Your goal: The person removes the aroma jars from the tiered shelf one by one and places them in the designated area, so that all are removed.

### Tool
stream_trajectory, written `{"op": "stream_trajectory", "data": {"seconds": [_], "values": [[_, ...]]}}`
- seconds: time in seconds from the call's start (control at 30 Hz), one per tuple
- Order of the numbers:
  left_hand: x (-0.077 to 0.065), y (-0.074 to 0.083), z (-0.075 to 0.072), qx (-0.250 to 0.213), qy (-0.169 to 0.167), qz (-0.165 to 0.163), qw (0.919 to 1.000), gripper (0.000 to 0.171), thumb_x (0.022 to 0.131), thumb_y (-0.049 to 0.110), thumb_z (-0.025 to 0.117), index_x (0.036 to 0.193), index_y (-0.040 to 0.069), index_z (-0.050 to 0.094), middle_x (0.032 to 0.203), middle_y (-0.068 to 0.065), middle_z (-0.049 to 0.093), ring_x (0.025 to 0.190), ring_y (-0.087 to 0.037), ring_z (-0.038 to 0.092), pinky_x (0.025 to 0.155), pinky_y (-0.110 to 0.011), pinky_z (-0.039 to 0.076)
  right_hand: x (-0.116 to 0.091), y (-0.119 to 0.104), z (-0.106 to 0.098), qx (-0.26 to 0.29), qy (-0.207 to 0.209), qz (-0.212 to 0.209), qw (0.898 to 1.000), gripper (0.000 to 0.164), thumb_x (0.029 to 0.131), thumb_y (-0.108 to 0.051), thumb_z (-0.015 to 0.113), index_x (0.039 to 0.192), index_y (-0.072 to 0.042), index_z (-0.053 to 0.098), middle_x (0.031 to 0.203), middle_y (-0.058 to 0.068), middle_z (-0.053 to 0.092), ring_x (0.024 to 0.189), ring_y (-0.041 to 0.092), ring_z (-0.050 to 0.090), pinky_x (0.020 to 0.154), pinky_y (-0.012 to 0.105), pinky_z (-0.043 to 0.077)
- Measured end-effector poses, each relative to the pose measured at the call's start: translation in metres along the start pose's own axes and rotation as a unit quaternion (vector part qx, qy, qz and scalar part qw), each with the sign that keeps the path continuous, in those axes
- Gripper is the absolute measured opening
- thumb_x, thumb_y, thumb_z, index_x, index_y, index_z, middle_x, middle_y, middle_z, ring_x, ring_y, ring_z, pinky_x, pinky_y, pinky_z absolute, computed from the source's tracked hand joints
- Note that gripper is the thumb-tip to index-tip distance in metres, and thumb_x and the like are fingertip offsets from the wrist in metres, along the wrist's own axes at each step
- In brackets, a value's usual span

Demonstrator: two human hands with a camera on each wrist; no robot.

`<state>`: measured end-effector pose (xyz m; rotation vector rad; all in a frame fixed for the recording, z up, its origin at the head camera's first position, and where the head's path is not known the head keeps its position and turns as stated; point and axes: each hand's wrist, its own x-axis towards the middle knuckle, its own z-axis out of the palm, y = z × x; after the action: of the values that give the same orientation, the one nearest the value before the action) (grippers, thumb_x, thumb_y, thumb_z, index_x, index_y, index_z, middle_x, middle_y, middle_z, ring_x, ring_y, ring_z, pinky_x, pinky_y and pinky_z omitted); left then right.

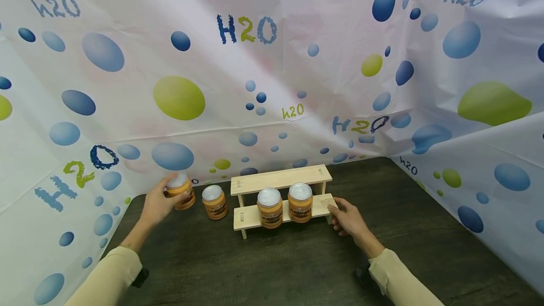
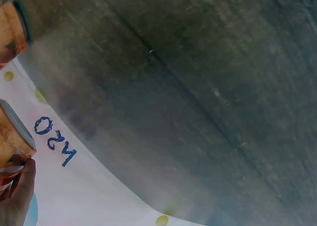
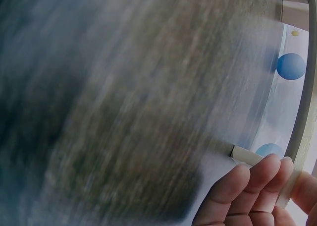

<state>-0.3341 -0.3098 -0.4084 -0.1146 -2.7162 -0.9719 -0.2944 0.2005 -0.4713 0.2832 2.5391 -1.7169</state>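
My left hand (image 1: 160,203) grips an orange jar (image 1: 185,196) with a pale lid by its upper part, at the left of the table. The left wrist view catches that held jar (image 2: 14,137) at its left edge, with the fingers (image 2: 22,191) against it. Right beside it stands a second orange jar (image 1: 215,206). Two more jars, one on the left (image 1: 270,211) and one on the right (image 1: 301,207), sit on the lower step of a two-step wooden rack (image 1: 246,216). With thumb and fingers, my right hand (image 1: 350,221) pinches the right end of that lower step (image 3: 303,132).
The rack's upper step (image 1: 280,179) bears no jar and runs behind the lower one. A dark wood-grain table (image 1: 255,268) lies under everything. Around its back and sides hangs a white sheet (image 1: 238,70) printed with blue and green dots.
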Motion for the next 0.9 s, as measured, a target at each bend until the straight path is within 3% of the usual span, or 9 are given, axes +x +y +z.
{"op": "stream_trajectory", "data": {"seconds": [0.23, 0.67, 0.9], "values": [[-0.001, -0.002, 0.007, 0.015, -0.016, -0.026, 0.9994, 0.084, 0.094, 0.043, 0.070, 0.158, 0.007, 0.030, 0.148, -0.036, 0.041, 0.128, -0.055, 0.047, 0.097, -0.064, 0.046, 0.001, 0.001, 0.000, 0.007, 0.001, 0.004, 1.000, 0.049, 0.104, -0.028, 0.053, 0.148, -0.008, 0.045, 0.069, 0.000, 0.059, 0.058, 0.014, 0.057, 0.051, 0.030, 0.050], [-0.002, -0.005, 0.015, 0.033, -0.026, -0.026, 0.9988, 0.081, 0.094, 0.037, 0.072, 0.155, 0.002, 0.033, 0.143, -0.038, 0.045, 0.125, -0.055, 0.051, 0.094, -0.062, 0.049, 0.001, -0.001, 0.000, 0.011, 0.002, 0.001, 1.000, 0.048, 0.104, -0.028, 0.054, 0.146, -0.008, 0.046, 0.068, -0.001, 0.058, 0.057, 0.013, 0.056, 0.049, 0.030, 0.049], [-0.002, -0.011, 0.020, 0.031, -0.037, -0.033, 0.9983, 0.080, 0.094, 0.033, 0.072, 0.156, 0.002, 0.031, 0.148, -0.037, 0.039, 0.127, -0.055, 0.049, 0.094, -0.061, 0.050, -0.001, -0.001, 0.000, 0.011, -0.002, -0.002, 1.000, 0.048, 0.104, -0.028, 0.054, 0.146, -0.007, 0.046, 0.068, -0.001, 0.059, 0.056, 0.013, 0.056, 0.049, 0.030, 0.049]]}}
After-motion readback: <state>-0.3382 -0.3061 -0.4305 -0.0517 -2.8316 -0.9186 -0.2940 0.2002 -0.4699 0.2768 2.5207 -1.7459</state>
